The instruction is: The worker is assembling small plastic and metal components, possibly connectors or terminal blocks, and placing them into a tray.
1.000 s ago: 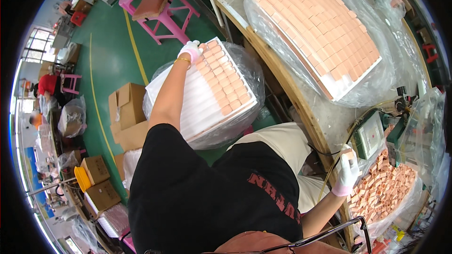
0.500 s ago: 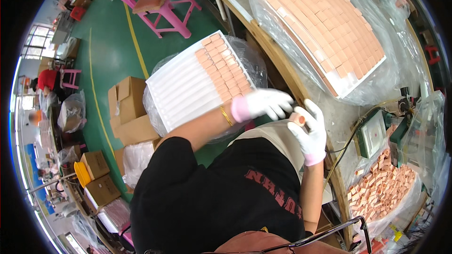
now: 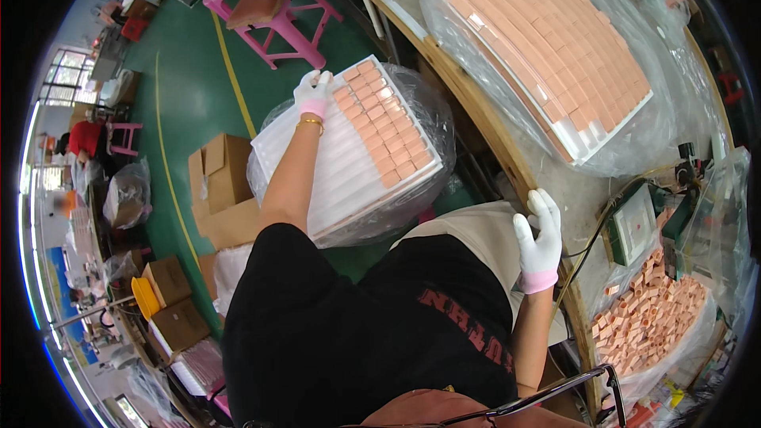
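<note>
My left hand (image 3: 312, 93), in a white glove with a pink cuff, is at the far edge of a white grooved tray (image 3: 297, 162). Its fingers are pinched together beside the top of the rows of short copper-coloured tube pieces (image 3: 384, 123); what they hold, if anything, is hidden. These pieces fill the tray's right part, while its white grooves show on the left. Over by the wooden bench edge, my gloved right hand (image 3: 541, 234) is raised open, fingers apart, with nothing visible in it.
On the bench (image 3: 527, 147), a larger tray of copper-coloured pieces (image 3: 547, 43) lies on clear plastic. A heap of loose pieces (image 3: 650, 313) sits near a green-framed device (image 3: 630, 226). Cardboard boxes (image 3: 222, 174) and a pink stool (image 3: 273, 20) stand on the green floor.
My left hand has moved left and away from me, from beside the right hand to the tray's far edge. The copper-coloured tube piece has left my right hand, whose fingers have opened.
</note>
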{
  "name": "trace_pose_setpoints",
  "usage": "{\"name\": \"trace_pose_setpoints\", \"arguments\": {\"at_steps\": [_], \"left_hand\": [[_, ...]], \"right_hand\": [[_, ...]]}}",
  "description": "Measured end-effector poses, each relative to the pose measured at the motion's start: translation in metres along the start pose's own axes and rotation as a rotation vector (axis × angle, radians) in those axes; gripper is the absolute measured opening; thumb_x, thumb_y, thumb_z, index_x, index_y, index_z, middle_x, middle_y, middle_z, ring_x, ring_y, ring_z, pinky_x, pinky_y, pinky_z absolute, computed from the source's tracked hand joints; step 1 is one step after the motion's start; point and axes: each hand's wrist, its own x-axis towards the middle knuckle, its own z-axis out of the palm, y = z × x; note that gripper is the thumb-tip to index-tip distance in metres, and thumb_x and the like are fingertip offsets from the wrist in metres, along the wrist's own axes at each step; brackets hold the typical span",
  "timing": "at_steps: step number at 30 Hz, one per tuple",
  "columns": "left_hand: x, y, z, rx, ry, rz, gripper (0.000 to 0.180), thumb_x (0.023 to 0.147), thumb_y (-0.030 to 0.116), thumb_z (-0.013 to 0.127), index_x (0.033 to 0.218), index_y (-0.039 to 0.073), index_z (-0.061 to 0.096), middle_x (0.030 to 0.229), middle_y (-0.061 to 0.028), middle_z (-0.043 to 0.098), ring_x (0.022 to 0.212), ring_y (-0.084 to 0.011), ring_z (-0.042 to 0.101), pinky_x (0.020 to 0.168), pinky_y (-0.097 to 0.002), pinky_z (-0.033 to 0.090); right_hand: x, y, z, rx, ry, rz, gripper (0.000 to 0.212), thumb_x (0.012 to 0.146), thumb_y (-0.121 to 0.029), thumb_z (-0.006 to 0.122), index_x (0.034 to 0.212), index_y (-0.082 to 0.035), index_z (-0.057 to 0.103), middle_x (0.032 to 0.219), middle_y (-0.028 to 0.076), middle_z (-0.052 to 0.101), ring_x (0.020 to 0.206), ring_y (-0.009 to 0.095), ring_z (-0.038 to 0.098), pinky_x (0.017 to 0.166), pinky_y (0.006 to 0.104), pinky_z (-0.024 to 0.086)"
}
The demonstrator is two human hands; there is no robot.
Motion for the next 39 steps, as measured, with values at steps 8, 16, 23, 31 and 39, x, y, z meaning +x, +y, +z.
{"name": "trace_pose_setpoints", "arguments": {"at_steps": [8, 16, 23, 31, 39], "left_hand": [[-0.008, -0.009, 0.026, 0.058, 0.079, 0.127, 0.044, 0.097, 0.034, 0.042, 0.115, -0.001, 0.061, 0.112, -0.0150, 0.064, 0.108, -0.0249, 0.058, 0.096, -0.0343, 0.041], [-0.013, -0.020, 0.058, -0.554, 0.080, -0.013, 0.060, 0.099, 0.045, 0.030, 0.143, 0.004, 0.034, 0.146, -0.0106, 0.035, 0.131, -0.0211, 0.036, 0.109, -0.0337, 0.027], [-0.064, 0.031, 0.030, -0.253, 0.309, -0.034, 0.058, 0.102, 0.039, 0.027, 0.138, -0.005, 0.038, 0.147, -0.0230, 0.030, 0.138, -0.0310, 0.027, 0.114, -0.0365, 0.018], [-0.235, 0.038, 0.023, -0.039, -0.045, 0.343, 0.055, 0.100, 0.032, 0.032, 0.140, -0.006, 0.032, 0.149, -0.0298, 0.019, 0.140, -0.0420, 0.018, 0.115, -0.0440, 0.013], [-0.233, 0.041, 0.027, 0.044, -0.040, 0.408, 0.048, 0.100, 0.028, 0.035, 0.135, -0.005, 0.040, 0.148, -0.0288, 0.025, 0.139, -0.0406, 0.022, 0.114, -0.0446, 0.016]], "right_hand": [[-0.009, 0.004, 0.003, 0.034, -0.026, 0.081, 0.044, 0.082, -0.011, 0.068, 0.123, 0.000, 0.056, 0.130, 0.016, 0.049, 0.115, 0.026, 0.053, 0.092, 0.0331, 0.048], [-0.009, 0.005, 0.004, 0.053, -0.012, 0.097, 0.043, 0.083, -0.011, 0.068, 0.123, 0.000, 0.057, 0.129, 0.015, 0.050, 0.114, 0.025, 0.054, 0.091, 0.0323, 0.047], [-0.014, 0.011, -0.002, 0.036, 0.011, 0.100, 0.042, 0.083, -0.012, 0.068, 0.122, 0.000, 0.057, 0.128, 0.015, 0.052, 0.112, 0.025, 0.055, 0.089, 0.0314, 0.048], [-0.014, 0.007, -0.004, 0.098, 0.013, 0.137, 0.041, 0.083, -0.011, 0.067, 0.121, 0.000, 0.058, 0.126, 0.014, 0.053, 0.111, 0.024, 0.055, 0.089, 0.0317, 0.047], [-0.026, 0.010, -0.014, 0.073, 0.039, 0.096, 0.041, 0.081, -0.013, 0.069, 0.120, -0.003, 0.060, 0.126, 0.016, 0.054, 0.110, 0.026, 0.056, 0.086, 0.0319, 0.048]]}}
